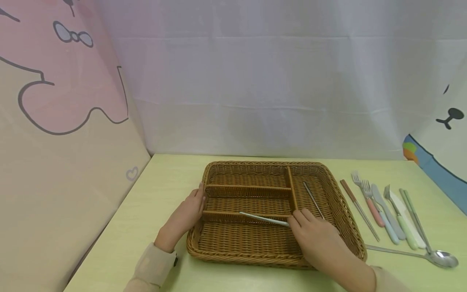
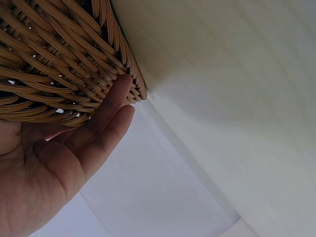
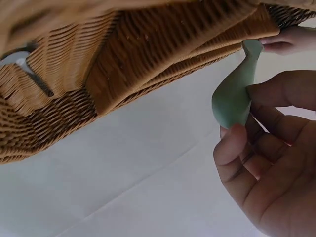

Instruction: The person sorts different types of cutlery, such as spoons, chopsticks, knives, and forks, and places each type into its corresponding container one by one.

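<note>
A brown wicker basket [image 1: 248,259] with several compartments sits before me. My left hand [image 1: 187,213] rests at its left side; in the left wrist view the fingers [image 2: 111,101] lie extended along the outer wicker wall. Over the front right part of the basket, my right hand [image 1: 319,239] pinches a pale green spoon [image 1: 264,219] by its wide end, and the slim end points left over the front compartment. The right wrist view shows the spoon [image 3: 234,94] between thumb and fingers. Inside the right compartment lies a metal spoon [image 3: 39,81], partly hidden by my hand in the head view.
Right of the basket lie brown-and-metal chopsticks [image 1: 359,209], forks with pink [image 1: 375,213] and blue [image 1: 390,231] handles, knives [image 1: 390,213], green-handled cutlery [image 1: 406,229], green-ended chopsticks [image 1: 415,217] and a long metal spoon [image 1: 441,258]. A pale curtain [image 1: 255,93] hangs behind the table.
</note>
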A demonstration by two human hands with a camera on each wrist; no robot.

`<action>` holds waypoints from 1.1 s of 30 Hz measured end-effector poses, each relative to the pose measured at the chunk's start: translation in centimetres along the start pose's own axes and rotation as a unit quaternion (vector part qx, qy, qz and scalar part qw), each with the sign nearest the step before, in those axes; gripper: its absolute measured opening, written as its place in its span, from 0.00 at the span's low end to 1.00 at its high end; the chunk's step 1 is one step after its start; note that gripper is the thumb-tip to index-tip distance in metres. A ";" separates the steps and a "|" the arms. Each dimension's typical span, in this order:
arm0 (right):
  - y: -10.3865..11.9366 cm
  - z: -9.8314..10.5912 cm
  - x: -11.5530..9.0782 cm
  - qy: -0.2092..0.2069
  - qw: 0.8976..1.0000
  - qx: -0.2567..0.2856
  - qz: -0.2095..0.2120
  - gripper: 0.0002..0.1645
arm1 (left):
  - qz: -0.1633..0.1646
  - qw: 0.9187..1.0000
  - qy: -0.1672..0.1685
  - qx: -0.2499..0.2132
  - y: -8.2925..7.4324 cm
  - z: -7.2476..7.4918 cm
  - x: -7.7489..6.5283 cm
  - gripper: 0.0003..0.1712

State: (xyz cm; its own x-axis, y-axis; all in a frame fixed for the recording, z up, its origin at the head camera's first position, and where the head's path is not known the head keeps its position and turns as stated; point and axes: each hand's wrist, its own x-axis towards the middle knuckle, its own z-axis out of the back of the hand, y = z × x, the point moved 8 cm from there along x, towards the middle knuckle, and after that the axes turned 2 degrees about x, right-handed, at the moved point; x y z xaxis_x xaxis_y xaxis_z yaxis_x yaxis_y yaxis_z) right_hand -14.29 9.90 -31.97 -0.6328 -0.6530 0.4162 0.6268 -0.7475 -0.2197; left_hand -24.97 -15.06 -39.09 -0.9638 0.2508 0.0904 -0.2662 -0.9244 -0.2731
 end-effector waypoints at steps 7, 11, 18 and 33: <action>1.4 -1.1 0.0 0.019 0.999 0.023 0.023 0.19 | -0.004 1.000 -0.003 -0.001 -0.1 -0.1 -0.1 0.29; 2.1 -1.5 0.1 0.025 0.999 0.030 0.028 0.17 | -0.003 1.000 0.001 -0.003 -0.1 -0.1 -0.1 0.30; 3.1 -2.5 0.0 0.045 0.997 0.032 0.045 0.14 | 0.000 1.000 0.005 -0.003 0.0 -0.1 -0.1 0.30; 2.9 -4.1 0.2 0.082 0.985 0.150 0.014 0.15 | -0.006 1.000 -0.003 0.002 0.0 -0.1 -0.1 0.29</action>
State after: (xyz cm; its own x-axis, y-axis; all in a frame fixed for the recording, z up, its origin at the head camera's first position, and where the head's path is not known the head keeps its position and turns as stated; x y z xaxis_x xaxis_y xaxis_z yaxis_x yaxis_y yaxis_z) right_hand -14.48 7.12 -36.14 -0.6627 -0.7025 0.2594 0.7359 -0.6752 0.0514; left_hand -24.90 -15.05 -39.19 -0.9606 0.2596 0.0988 -0.2770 -0.9227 -0.2681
